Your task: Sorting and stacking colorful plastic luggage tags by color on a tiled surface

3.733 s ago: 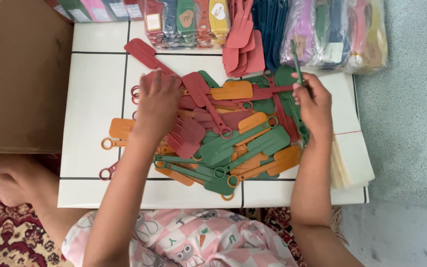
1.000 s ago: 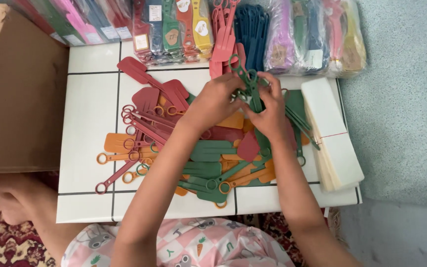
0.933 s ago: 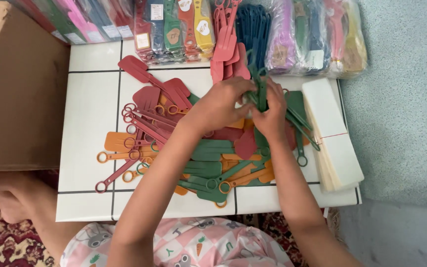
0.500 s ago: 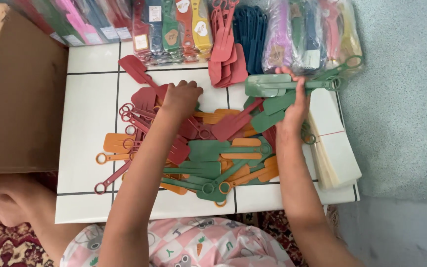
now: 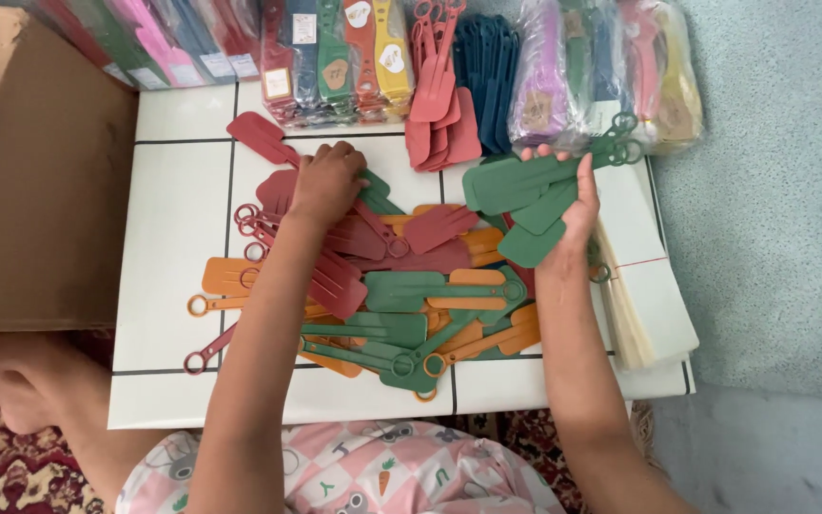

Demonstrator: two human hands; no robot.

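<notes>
Above the white tiled table point(image 5: 173, 190), the right hand point(image 5: 573, 205) grips a fanned bunch of green luggage tags point(image 5: 516, 186); the left hand point(image 5: 327, 181) rests curled on a red tag point(image 5: 268, 138) atop the mixed pile point(image 5: 401, 295), with clear sleeves point(image 5: 649, 295) alongside.

1. Bunch of green tags point(image 5: 525, 190): flat paddle shapes with ring-ended straps, fanned and lying roughly level, rings pointing right, raised over the table's far right part.
2. Mixed tag pile point(image 5: 401, 286): red, orange and green tags overlapping loosely at mid-table; reds mostly left, greens toward the near edge.
</notes>
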